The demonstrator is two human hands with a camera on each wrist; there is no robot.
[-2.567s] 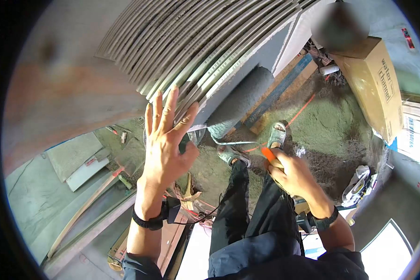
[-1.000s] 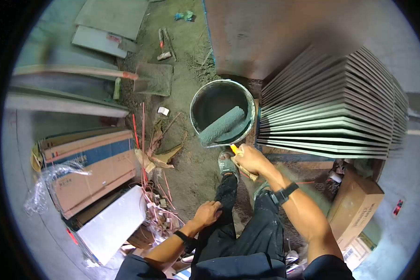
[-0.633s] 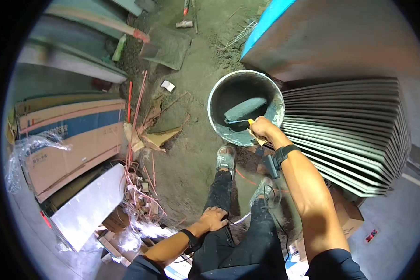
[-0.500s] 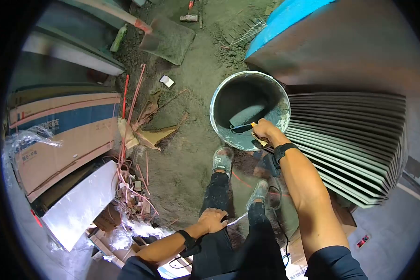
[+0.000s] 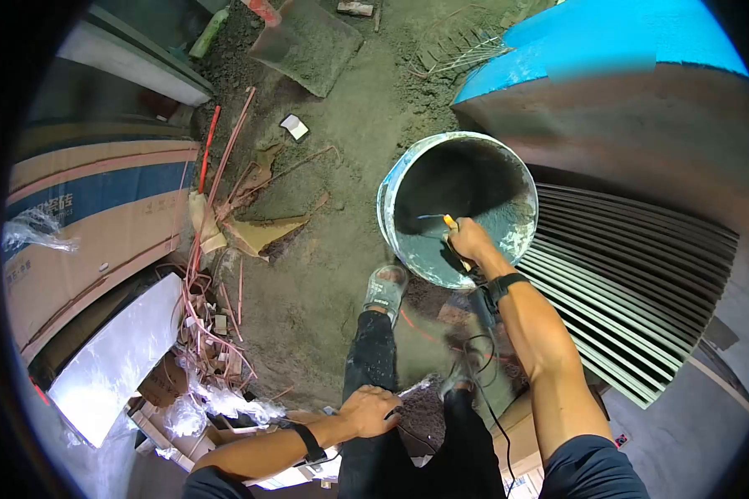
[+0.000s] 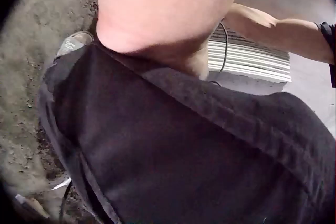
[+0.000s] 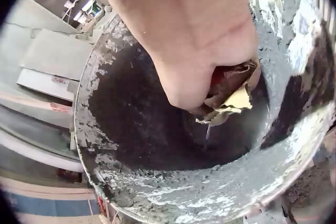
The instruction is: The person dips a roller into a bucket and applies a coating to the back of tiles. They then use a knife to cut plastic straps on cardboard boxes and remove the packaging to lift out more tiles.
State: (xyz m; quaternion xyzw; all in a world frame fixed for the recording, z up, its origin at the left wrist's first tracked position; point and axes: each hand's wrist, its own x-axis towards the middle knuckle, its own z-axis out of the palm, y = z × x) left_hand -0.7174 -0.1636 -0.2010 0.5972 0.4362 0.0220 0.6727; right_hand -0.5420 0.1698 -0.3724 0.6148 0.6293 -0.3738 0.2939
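Note:
My right hand [image 5: 472, 239] grips the yellow-orange handle of a paint roller [image 5: 450, 222] inside a large round bucket [image 5: 520, 237]. Torn brown cardboard or paper [image 7: 239, 100] is wrapped about the handle under the fingers. The roller's thin metal rod points left across the bucket's dark interior; its grey sleeve is out of sight down there. Grey, cement-like residue coats the bucket's inner wall. My left hand [image 5: 371, 411] rests on the trouser leg [image 5: 370, 353] near the left knee and holds nothing.
Right of the bucket stands a stack of thin grey boards [image 5: 632, 274]. A blue-edged slab [image 5: 607, 41] rises behind it. Cartons [image 5: 100, 241], a white panel [image 5: 121, 349] and red pipes [image 5: 225, 166] lie left. A shovel blade [image 5: 308, 46] lies on the dirty floor.
My left hand has gone from the board stack to my leg. The right hand has lowered the roller into the bucket, and its sleeve has sunk out of view.

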